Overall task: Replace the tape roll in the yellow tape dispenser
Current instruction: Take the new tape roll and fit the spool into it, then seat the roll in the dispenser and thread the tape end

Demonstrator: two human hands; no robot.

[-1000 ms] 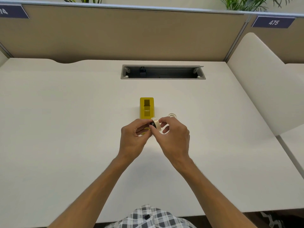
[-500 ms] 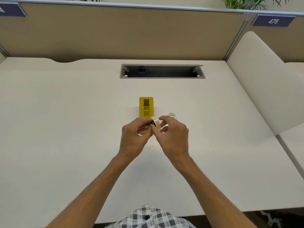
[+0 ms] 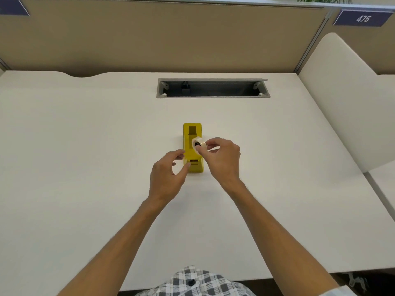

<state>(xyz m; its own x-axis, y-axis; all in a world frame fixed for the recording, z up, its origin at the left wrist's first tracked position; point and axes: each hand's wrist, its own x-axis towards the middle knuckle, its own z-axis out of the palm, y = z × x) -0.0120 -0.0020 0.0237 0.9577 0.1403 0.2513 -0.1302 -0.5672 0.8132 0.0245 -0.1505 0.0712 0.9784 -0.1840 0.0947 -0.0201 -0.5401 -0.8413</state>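
The yellow tape dispenser (image 3: 192, 133) lies lengthwise in the middle of the white desk, its roll slot facing up. My right hand (image 3: 222, 159) pinches a small white tape roll with a black core (image 3: 198, 144) between thumb and fingertips, just above the dispenser's middle. My left hand (image 3: 168, 174) is at the dispenser's near left side with loosely curled fingers holding nothing; its thumb tip is at the dispenser's near end. The second small roll seen earlier on the desk is hidden behind my right hand.
A grey open cable tray (image 3: 212, 88) is set into the desk (image 3: 85, 167) behind the dispenser. A tan partition (image 3: 171, 39) closes the back, and a white divider panel (image 3: 342, 103) stands at the right.
My left hand let go of the roll and drew back to the left of the dispenser. My right hand carried the roll away from me, over the dispenser.
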